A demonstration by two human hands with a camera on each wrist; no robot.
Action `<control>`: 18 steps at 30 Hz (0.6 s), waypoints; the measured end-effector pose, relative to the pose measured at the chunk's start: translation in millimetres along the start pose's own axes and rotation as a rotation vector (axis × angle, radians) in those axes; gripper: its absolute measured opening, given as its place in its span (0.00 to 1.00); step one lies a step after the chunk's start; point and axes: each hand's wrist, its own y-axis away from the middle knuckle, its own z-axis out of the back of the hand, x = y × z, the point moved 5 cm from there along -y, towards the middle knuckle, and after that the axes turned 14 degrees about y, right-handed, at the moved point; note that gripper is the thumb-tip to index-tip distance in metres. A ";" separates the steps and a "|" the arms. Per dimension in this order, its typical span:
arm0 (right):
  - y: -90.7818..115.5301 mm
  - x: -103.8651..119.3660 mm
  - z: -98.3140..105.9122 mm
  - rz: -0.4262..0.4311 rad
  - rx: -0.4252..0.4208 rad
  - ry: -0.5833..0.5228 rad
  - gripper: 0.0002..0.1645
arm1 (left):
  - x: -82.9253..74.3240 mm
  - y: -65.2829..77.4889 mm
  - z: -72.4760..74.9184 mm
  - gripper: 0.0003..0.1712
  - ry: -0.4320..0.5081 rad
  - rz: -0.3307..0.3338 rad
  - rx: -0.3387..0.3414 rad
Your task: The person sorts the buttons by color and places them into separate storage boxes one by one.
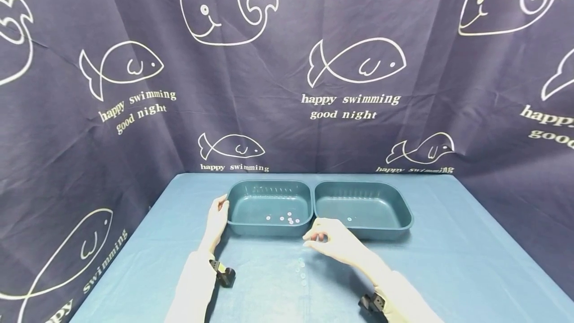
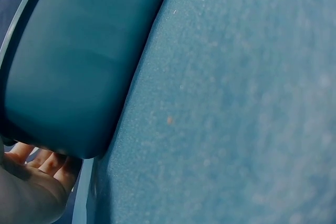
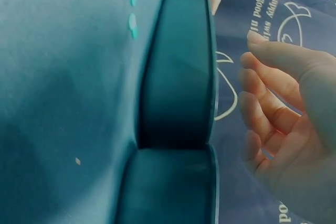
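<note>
My left hand [image 1: 217,217] is at the left end of the left teal plastic tray [image 1: 269,230], its fingers [image 2: 50,163] against the end wall and rim. Inside that tray lie several small pale discs [image 1: 268,218], button-like. One more disc [image 1: 350,219] lies in the right teal tray [image 1: 385,234]. My right hand [image 1: 336,241] hovers in front of where the two trays meet. Its fingers [image 3: 268,98] are loosely bent, the thumb apart from them, and I see nothing held. Several translucent discs [image 1: 302,277] lie on the table below it.
Both trays stand side by side near the back of the blue-covered table [image 1: 448,263]. A dark curtain [image 1: 287,74] with white fish and whale drawings hangs behind and at the sides. Each wrist carries a small black camera [image 1: 226,277].
</note>
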 end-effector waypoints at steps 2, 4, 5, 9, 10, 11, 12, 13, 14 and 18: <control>0.2 -1.1 -5.3 -0.014 0.018 -0.006 0.07 | 1.0 0.0 0.1 0.20 -0.001 0.007 0.002; 0.7 -1.8 -10.2 -0.027 0.033 -0.005 0.07 | 1.1 0.0 0.0 0.20 -0.001 0.009 0.004; 1.0 -2.0 -12.4 -0.031 0.037 -0.005 0.07 | 1.1 0.2 -0.1 0.20 0.000 0.010 0.004; 2.0 -1.7 -19.9 -0.017 0.035 -0.021 0.07 | 0.6 0.1 0.0 0.20 -0.004 0.012 0.002; 2.1 -1.6 -21.6 -0.009 0.034 -0.026 0.07 | 0.4 0.2 0.0 0.20 -0.003 0.013 0.000; 2.5 -2.2 -23.8 -0.006 0.036 -0.032 0.07 | 0.4 0.3 0.1 0.20 -0.003 0.014 0.000; 2.9 -2.9 -26.0 -0.007 0.041 -0.039 0.07 | 0.3 0.2 0.2 0.20 -0.003 0.014 -0.001; 3.5 -3.6 -28.1 -0.010 0.049 -0.047 0.07 | 0.3 0.3 0.3 0.20 -0.001 0.013 -0.002; 4.0 -4.4 -30.2 -0.019 0.060 -0.054 0.08 | 0.5 0.2 0.3 0.20 0.003 0.014 -0.002; 5.3 -5.7 -34.0 -0.032 0.085 -0.056 0.07 | 1.1 0.1 0.2 0.20 0.007 0.014 -0.002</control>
